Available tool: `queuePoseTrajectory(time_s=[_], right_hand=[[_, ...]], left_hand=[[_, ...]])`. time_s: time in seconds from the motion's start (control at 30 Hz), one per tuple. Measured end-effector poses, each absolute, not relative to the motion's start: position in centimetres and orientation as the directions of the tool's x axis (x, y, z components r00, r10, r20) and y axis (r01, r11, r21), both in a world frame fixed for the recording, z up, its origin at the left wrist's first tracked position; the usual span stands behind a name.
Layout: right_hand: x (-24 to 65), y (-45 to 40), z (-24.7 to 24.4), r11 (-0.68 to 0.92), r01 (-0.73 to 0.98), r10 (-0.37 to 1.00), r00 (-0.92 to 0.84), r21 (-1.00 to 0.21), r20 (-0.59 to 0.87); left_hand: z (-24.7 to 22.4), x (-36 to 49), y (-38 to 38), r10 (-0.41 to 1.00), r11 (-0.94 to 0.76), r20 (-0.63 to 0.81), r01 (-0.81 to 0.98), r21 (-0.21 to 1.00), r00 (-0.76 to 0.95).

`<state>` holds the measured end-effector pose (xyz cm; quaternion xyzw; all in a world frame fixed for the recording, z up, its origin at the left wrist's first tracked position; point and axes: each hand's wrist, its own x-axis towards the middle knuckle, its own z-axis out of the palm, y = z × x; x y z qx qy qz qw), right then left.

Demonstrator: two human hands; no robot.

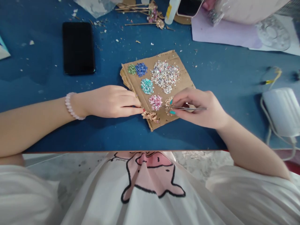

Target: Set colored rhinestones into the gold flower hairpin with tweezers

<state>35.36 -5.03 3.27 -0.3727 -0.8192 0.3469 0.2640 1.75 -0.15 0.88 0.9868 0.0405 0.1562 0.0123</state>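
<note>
Between the thumb and fingers of my right hand (pixel 199 106) are thin metal tweezers (pixel 191 108), their tips over a small pile of champagne-coloured rhinestones (pixel 168 104). My left hand (pixel 110 101) lies at the left edge of a cardboard piece (pixel 185 81), its fingers closed at the end of a gold flower ornament (pixel 151 116). That ornament rests on the cardboard's near corner. Beside it are piles of pink rhinestones (pixel 155 102), turquoise rhinestones (pixel 147 86), blue rhinestones (pixel 141 69), green rhinestones (pixel 131 69) and a larger heap of clear rhinestones (pixel 165 73).
A black phone (pixel 78 48) lies on the blue table (pixel 112 136) at left. Gold hairpins (pixel 140 23) with flower heads, a white bottle (pixel 171 12) and another phone (pixel 189 7) are at the back. A white corded device (pixel 282 111) stands at right.
</note>
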Motion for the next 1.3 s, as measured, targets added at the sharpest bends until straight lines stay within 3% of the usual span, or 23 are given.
queuePoseTrajectory(time_s=[0.27,0.7,1.1,1.3], right_hand=[[35.3,-4.3,2.9,0.603,0.405,0.723,-0.642,-0.688,0.256],[33.0,-5.9,2.5,0.468,0.448,0.844,-0.482,-0.762,0.235],[33.5,-5.9,2.9,0.478,0.506,0.845,-0.488,-0.718,0.219],[33.2,-6.1,2.3,0.454,0.517,0.865,-0.452,-0.725,0.219]], left_hand=[[0.5,1.3,0.1,0.211,-0.956,0.229,0.152,0.252,0.95],[1.3,2.1,0.1,0.162,-0.969,0.129,0.132,0.21,0.978],[1.7,2.3,0.2,0.228,-0.912,0.105,0.174,0.371,0.968],[1.7,2.5,0.0,0.288,-0.857,0.179,0.17,0.486,0.941]])
